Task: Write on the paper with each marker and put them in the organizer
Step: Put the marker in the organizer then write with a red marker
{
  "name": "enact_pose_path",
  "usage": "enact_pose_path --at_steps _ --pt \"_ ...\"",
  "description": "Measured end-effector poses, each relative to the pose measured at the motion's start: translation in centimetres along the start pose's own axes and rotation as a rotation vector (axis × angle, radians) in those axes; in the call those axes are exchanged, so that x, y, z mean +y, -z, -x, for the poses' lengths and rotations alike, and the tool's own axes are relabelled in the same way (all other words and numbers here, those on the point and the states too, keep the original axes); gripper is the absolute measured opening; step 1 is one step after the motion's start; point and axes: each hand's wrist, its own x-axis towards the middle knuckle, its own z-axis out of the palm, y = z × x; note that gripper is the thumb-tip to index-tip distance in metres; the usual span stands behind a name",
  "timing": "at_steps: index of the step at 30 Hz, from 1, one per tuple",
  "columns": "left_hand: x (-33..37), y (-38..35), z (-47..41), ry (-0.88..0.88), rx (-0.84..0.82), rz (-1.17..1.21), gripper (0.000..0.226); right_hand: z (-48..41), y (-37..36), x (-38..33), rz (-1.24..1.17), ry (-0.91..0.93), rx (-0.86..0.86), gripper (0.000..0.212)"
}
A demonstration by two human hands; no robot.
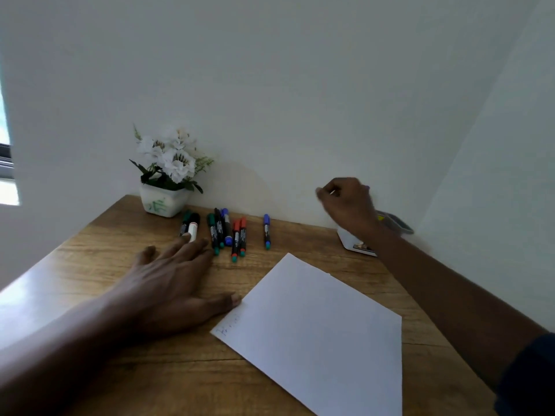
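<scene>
Here my left hand [168, 283] lies flat on the worktop [99, 250], fingers spread, thumb touching the paper [318, 328]. Just beyond my fingertips lie the markers [225, 231]. Farther right, my right hand [348, 202] is raised over the organizer [354, 243], fingers pinched on something small I cannot identify.

— What is the desk [126, 235] made of?
— Wood grain is shown, with a smooth, semi-glossy finish; window light is reflected along its left edge.

— And the paper [315, 325]?
— A matt white sheet is seen, with faint ink marks at its left corner.

— The markers [228, 229]?
— Smooth plastic barrels and coloured caps are seen near the far edge.

— The flower pot [162, 202]?
— It looks glossy white, possibly glazed ceramic.
</scene>
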Motion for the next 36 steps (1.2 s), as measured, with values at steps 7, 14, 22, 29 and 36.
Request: enact_pose_path --at_steps 7,14,22,29,36 --pt "0.4 0.2 0.3 0.015 0.013 -0.009 0.112 1.1 -6.1 -4.4 -0.023 -0.058 -0.343 0.020" --pt "0.0 -0.3 -0.2 -0.021 0.040 -0.001 0.108 0.0 -10.4 -6.3 0.166 -0.151 -0.547 0.033" --pt "-0.2 -0.2 -0.1 -0.031 0.040 0.027 0.107 -0.7 -8.6 -6.0 -0.010 -0.229 -0.410 0.027" --pt "-0.3 -0.2 0.2 -0.051 0.144 0.101 0.116 4.4 -0.9 -6.1 -0.269 -0.046 -0.338 0.015" --pt "0.2 -0.3 0.4 -0.314 0.708 0.217 0.077 12.6 0.4 -4.7 -0.178 0.370 -0.381 0.030"
